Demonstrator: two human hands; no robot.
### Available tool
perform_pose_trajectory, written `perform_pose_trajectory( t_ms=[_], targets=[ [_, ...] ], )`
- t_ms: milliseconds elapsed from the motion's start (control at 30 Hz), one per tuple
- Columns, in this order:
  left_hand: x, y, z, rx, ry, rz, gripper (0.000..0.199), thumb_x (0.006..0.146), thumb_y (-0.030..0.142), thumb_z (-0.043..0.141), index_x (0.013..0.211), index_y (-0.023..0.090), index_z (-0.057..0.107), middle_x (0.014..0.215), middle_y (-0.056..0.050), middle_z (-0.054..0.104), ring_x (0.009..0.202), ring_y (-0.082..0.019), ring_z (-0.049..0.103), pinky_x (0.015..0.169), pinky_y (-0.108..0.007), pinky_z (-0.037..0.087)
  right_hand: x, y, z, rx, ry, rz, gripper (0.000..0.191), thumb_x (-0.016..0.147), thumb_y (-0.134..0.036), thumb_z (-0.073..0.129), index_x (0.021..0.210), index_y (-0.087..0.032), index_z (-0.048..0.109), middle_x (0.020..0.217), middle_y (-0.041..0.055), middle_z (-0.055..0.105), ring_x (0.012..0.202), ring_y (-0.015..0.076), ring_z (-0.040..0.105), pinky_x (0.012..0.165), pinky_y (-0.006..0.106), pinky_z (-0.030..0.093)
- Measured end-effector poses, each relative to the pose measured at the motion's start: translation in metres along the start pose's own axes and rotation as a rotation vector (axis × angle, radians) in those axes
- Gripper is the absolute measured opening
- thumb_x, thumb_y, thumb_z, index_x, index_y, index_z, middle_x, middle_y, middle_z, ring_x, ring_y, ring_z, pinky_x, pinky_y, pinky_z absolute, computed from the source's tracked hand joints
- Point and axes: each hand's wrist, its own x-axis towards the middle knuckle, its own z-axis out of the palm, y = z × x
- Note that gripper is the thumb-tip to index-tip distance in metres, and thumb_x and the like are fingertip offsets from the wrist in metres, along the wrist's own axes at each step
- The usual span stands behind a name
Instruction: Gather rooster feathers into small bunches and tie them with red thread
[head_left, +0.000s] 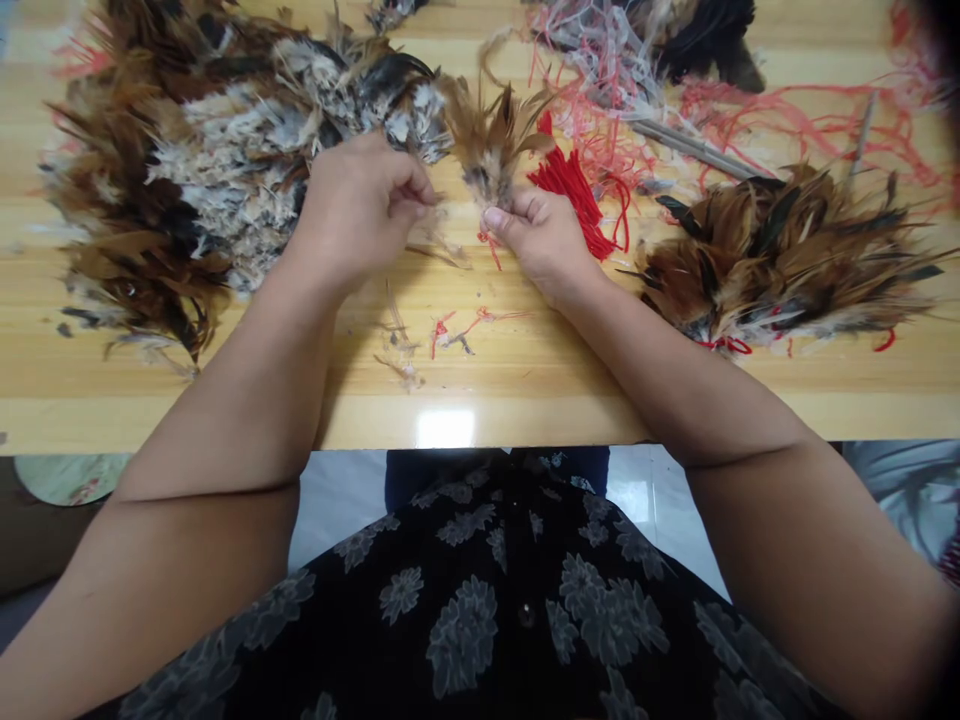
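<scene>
My right hand (547, 238) pinches a small bunch of brown feathers (491, 140) by its base, the tips fanned away from me. A bit of red thread (491, 250) hangs below the thumb. To its left, my left hand (367, 205) is closed, thumb and fingers pressed together; wispy bits show near the fingertips, but what they hold, if anything, I cannot make out. Beyond that hand lies a big heap of brown and whitish feathers (232, 170). A bundle of red threads (574, 200) rests just right of the bunch.
A pile of brown feather bunches (780, 250) with red ties lies at the right of the wooden table (480, 400). Behind are tangled pink strings (795, 120), a thin stick (697, 150) and dark feathers (705, 40). Red scraps (442, 330) lie nearer me.
</scene>
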Motion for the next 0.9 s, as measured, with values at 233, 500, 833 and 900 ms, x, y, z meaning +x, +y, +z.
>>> perform_pose_trajectory(
  t_ms=[233, 500, 833, 900],
  targets=[
    [-0.002, -0.002, -0.019, 0.015, -0.220, 0.056, 0.043, 0.084, -0.003, 0.102, 0.101, 0.036, 0.099, 0.100, -0.003, 0.075, 0.105, -0.034, 0.061, 0.130, -0.044, 0.062, -0.006, -0.022, -0.001, 0.043, 0.017, 0.112, 0.034, 0.122, -0.026, 0.081, 0.090, -0.020, 0.074, 0.090, -0.0020, 0.074, 0.097, 0.0154, 0.074, 0.103, 0.032, 0.061],
    [0.000, -0.011, 0.003, 0.114, -0.262, 0.170, 0.031, 0.088, 0.009, 0.091, 0.089, 0.040, 0.090, 0.092, -0.007, 0.067, 0.099, -0.037, 0.054, 0.129, -0.054, 0.060, -0.007, -0.022, -0.003, 0.018, 0.015, 0.110, 0.034, 0.122, -0.031, 0.083, 0.090, -0.021, 0.076, 0.092, -0.0010, 0.078, 0.098, 0.0159, 0.076, 0.105, 0.033, 0.063],
    [-0.007, 0.017, 0.024, -0.446, 0.037, -0.055, 0.045, 0.092, 0.054, 0.120, 0.092, 0.036, 0.079, 0.083, -0.002, 0.064, 0.083, -0.030, 0.066, 0.079, -0.044, 0.063, -0.007, -0.015, -0.002, 0.047, 0.023, 0.092, 0.036, 0.123, -0.037, 0.083, 0.092, -0.021, 0.075, 0.093, -0.0013, 0.078, 0.100, 0.0166, 0.078, 0.109, 0.034, 0.065],
    [-0.010, 0.025, 0.035, -0.588, 0.034, -0.154, 0.052, 0.088, 0.051, 0.124, 0.089, 0.035, 0.075, 0.077, 0.000, 0.063, 0.075, -0.028, 0.068, 0.071, -0.043, 0.058, -0.006, -0.009, 0.000, 0.046, 0.033, 0.066, 0.035, 0.123, -0.038, 0.083, 0.093, -0.021, 0.074, 0.093, -0.0012, 0.079, 0.100, 0.0166, 0.078, 0.108, 0.034, 0.065]
  ],
)
